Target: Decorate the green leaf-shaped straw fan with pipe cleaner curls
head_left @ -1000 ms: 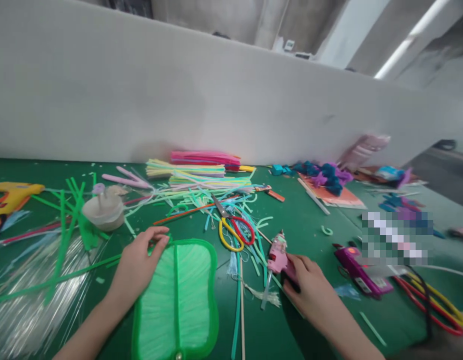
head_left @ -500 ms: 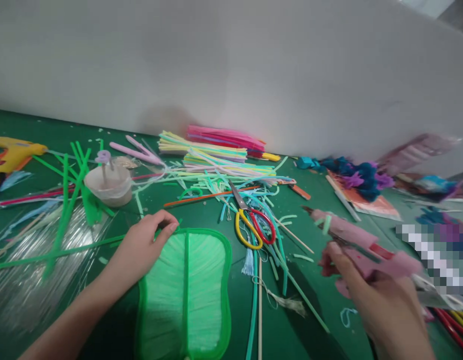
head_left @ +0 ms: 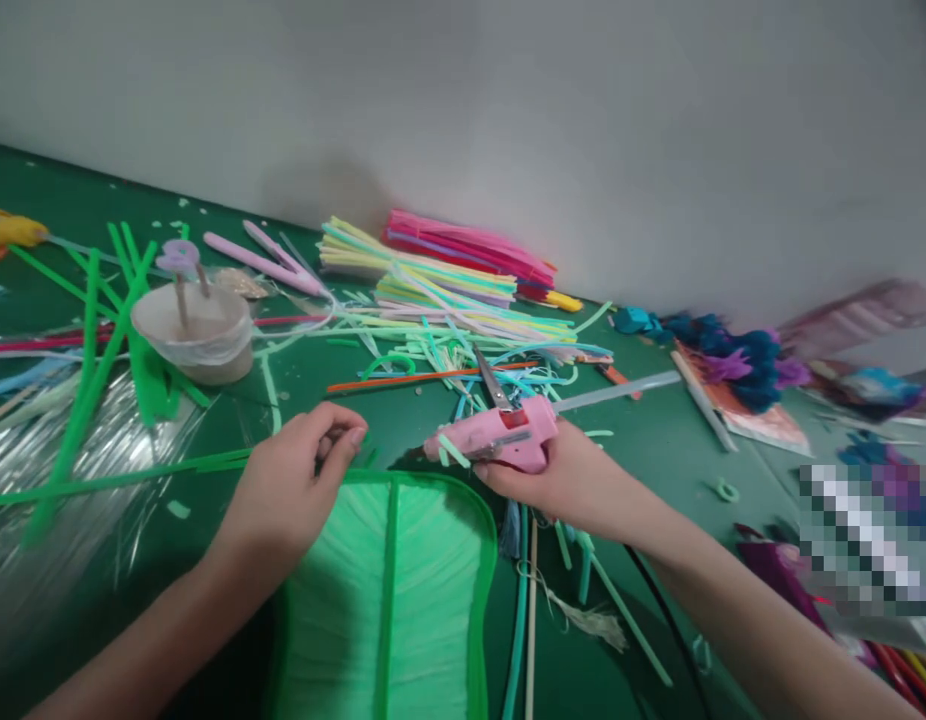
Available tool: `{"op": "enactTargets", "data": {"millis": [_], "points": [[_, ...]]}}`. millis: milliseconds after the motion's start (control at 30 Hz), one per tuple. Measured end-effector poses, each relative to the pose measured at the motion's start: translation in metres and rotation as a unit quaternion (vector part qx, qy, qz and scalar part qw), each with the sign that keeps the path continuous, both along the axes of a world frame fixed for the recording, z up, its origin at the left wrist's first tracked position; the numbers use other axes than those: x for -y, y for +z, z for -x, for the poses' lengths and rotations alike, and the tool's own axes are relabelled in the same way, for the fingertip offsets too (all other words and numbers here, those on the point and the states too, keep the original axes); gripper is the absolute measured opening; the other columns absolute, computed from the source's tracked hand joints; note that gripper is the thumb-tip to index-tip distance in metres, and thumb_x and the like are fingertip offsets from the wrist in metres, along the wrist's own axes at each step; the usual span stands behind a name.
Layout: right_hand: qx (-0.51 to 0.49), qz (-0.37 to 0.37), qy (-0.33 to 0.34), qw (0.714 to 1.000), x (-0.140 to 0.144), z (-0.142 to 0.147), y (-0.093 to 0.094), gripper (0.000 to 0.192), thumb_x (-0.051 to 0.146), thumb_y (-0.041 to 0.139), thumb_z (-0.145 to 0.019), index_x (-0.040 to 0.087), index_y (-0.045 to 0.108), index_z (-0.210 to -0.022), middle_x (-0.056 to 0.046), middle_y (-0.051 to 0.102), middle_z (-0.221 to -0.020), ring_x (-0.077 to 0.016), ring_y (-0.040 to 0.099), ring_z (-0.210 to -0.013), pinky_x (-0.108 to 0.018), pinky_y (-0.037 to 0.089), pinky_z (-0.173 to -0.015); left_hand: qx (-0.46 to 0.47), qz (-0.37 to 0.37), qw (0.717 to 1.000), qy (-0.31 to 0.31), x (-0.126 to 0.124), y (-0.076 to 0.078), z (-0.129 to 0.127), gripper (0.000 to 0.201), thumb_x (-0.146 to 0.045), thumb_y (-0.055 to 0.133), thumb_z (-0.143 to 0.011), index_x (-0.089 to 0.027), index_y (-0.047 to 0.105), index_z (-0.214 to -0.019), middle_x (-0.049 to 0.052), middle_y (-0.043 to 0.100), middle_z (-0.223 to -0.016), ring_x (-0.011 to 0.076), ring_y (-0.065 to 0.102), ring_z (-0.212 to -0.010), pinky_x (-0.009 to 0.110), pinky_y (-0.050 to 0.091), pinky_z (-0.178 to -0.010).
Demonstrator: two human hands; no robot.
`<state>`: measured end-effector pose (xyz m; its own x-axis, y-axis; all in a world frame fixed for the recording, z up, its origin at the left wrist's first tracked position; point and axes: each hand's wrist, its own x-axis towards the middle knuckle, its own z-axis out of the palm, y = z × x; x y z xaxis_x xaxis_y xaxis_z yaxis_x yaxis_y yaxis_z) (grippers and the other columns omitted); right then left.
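Note:
My right hand grips a pink hot glue gun with a clear glue stick out of its back end. A scrap of pale green chenille stem clings to the gun's barrel, and its dark nozzle points left. My left hand is closed in a pinch at the upper left edge of a green leaf-shaped panel. What sits between its fingertips is too small to name. The panel has a bright green rim and a middle rib. Scissors lie behind the glue gun, their handles hidden by it.
Bundles of pastel chenille stems and pink ones lie by the wall. A plastic-lined cup stands at left, near green stems and a yellow glue gun. Blue and purple flowers lie right. A black cord trails below my right forearm.
My right hand has brought the pink glue gun leftward from the right side to just above the leaf panel's top edge. My left hand stays pinched near that edge. The view has shifted slightly.

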<state>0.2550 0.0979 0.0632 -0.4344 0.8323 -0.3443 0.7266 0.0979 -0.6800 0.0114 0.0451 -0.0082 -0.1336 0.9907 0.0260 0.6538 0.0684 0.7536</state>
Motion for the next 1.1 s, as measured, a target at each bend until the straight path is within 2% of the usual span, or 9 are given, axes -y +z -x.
{"op": "enactTargets", "data": {"millis": [100,200,333,433,567,733,867,967,1100], "points": [[-0.003,0.007,0.033,0.999,-0.005,0.003,-0.006,0.024,0.021,0.059,-0.077,0.017,0.072,-0.097,0.001,0.067,-0.075,-0.0113,0.053,-0.062,-0.020,0.042,-0.055,0.006,-0.015,1.000,0.017,0.000,-0.006,-0.002,0.025,-0.044,0.050,-0.090,-0.023,0.063,-0.093,0.000,0.064,-0.076,0.0175,0.058,-0.068,0.029,0.044,-0.064],[-0.012,0.016,0.051,0.999,-0.006,0.004,-0.008,0.033,0.017,0.057,-0.077,0.018,0.071,-0.107,0.000,0.070,-0.083,-0.0116,0.055,-0.065,-0.020,0.044,-0.058,0.016,-0.026,0.999,0.025,0.000,-0.006,-0.004,0.023,-0.043,0.054,-0.088,-0.023,0.064,-0.094,0.000,0.063,-0.076,0.0170,0.058,-0.069,0.028,0.045,-0.063],[-0.009,-0.008,0.052,0.999,-0.005,0.003,-0.008,0.026,0.014,0.058,-0.074,0.017,0.073,-0.095,0.002,0.067,-0.073,-0.0104,0.051,-0.060,-0.019,0.042,-0.055,0.028,-0.030,0.999,0.036,-0.001,-0.003,-0.003,0.021,-0.041,0.056,-0.086,-0.022,0.063,-0.093,0.000,0.063,-0.078,0.0172,0.058,-0.070,0.028,0.046,-0.065],[-0.002,-0.018,0.054,0.998,-0.006,0.003,-0.008,0.022,0.015,0.058,-0.074,0.017,0.073,-0.090,0.003,0.065,-0.070,-0.0101,0.050,-0.059,-0.019,0.041,-0.055,0.014,-0.038,0.999,0.005,-0.002,-0.002,0.000,0.019,-0.039,0.053,-0.088,-0.022,0.062,-0.092,0.002,0.065,-0.083,0.0191,0.060,-0.076,0.030,0.046,-0.068],[0.003,-0.013,0.052,0.999,-0.006,0.003,-0.008,0.029,0.015,0.057,-0.074,0.017,0.073,-0.098,0.001,0.067,-0.077,-0.0112,0.052,-0.062,-0.020,0.042,-0.056,0.023,-0.027,0.998,-0.054,-0.002,-0.001,0.001,0.018,-0.038,0.048,-0.092,-0.023,0.058,-0.094,0.002,0.070,-0.089,0.0218,0.063,-0.083,0.033,0.046,-0.073],[0.041,-0.007,0.029,0.999,-0.005,0.005,-0.008,0.026,0.019,0.056,-0.074,0.015,0.072,-0.096,0.002,0.062,-0.068,-0.0105,0.048,-0.057,-0.019,0.037,-0.050,0.041,-0.001,0.993,-0.114,-0.003,0.003,-0.002,0.015,-0.036,0.041,-0.096,-0.024,0.050,-0.094,0.002,0.076,-0.089,0.0239,0.067,-0.087,0.037,0.044,-0.078],[0.026,-0.023,0.048,0.998,-0.006,0.004,-0.008,0.023,0.017,0.055,-0.074,0.017,0.071,-0.091,0.003,0.062,-0.069,-0.0103,0.048,-0.059,-0.019,0.038,-0.052,0.004,-0.017,0.996,-0.087,-0.003,0.003,0.000,0.014,-0.035,0.041,-0.095,-0.024,0.049,-0.094,0.003,0.076,-0.091,0.0245,0.067,-0.086,0.036,0.044,-0.075],[0.017,-0.029,0.059,0.998,-0.006,0.001,-0.008,0.021,0.016,0.055,-0.075,0.018,0.071,-0.088,0.003,0.062,-0.069,-0.0101,0.049,-0.060,-0.019,0.039,-0.054,-0.037,-0.045,0.997,-0.043,-0.004,0.004,0.002,0.015,-0.036,0.043,-0.094,-0.024,0.052,-0.094,0.003,0.074,-0.089,0.0251,0.067,-0.085,0.036,0.046,-0.075],[0.041,-0.031,0.057,0.997,-0.005,-0.003,-0.010,0.018,0.017,0.055,-0.075,0.017,0.070,-0.085,0.004,0.060,-0.067,-0.0094,0.046,-0.056,-0.019,0.037,-0.051,-0.066,-0.061,0.996,-0.002,-0.004,0.005,0.004,0.018,-0.038,0.045,-0.092,-0.024,0.056,-0.093,0.003,0.072,-0.090,0.0257,0.066,-0.086,0.037,0.047,-0.078]]}}
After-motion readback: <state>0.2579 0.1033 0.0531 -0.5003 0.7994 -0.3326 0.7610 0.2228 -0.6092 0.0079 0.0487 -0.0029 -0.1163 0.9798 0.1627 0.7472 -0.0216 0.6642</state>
